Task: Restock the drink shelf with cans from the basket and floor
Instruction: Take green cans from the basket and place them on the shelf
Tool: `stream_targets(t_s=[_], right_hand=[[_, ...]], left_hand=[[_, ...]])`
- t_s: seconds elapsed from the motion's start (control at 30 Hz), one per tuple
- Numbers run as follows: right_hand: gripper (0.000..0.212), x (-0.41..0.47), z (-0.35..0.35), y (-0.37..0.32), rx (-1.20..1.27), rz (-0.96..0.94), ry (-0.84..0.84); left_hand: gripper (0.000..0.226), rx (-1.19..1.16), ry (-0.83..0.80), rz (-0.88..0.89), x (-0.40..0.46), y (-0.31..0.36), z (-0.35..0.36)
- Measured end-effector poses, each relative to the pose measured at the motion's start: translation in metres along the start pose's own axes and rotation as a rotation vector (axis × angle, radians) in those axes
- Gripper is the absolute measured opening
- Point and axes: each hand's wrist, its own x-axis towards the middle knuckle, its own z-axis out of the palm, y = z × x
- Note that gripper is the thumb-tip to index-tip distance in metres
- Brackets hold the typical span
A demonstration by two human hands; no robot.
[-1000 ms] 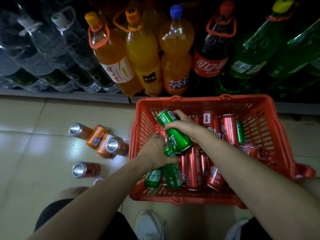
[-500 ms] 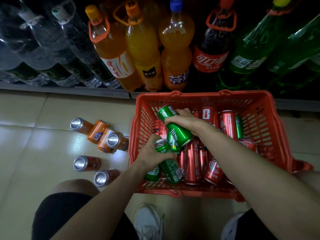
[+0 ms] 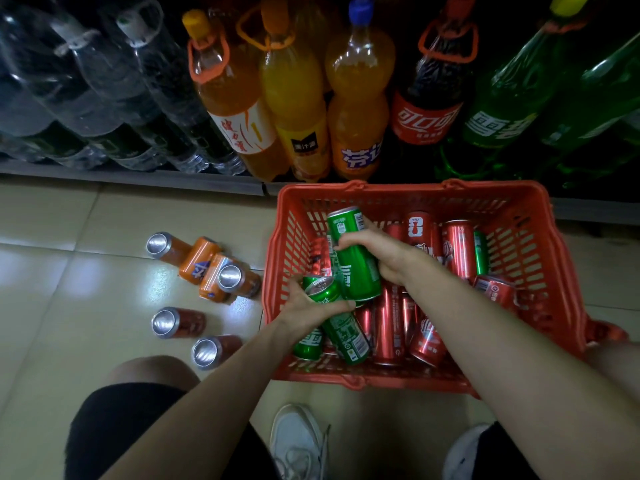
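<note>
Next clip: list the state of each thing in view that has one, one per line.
Left hand: grips a green can.
Right hand: grips another green can, lifted.
Red basket: on floor, holding red cans.
Orange cans: lying on floor.
Large bottles: shelved.

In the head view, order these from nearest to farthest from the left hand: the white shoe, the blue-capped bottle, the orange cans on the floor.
1. Orange cans, on the floor left of the left hand.
2. White shoe, below it.
3. Blue-capped bottle, on the shelf above.
</note>
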Motion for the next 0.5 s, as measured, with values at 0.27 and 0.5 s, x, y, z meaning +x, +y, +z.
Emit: stream_targets(t_s=[0.27,0.5], right_hand=[[0.081,0.000,0.008,0.006,0.019,0.036,0.027],[0.070,-0.009,0.000,0.005,0.157,0.035,0.086]], left_hand=[[0.157,0.151,-0.063,0.020,-0.003,-0.013,0.006],[0.132,0.087,-0.051,0.120,-0.001,-0.010,0.011]])
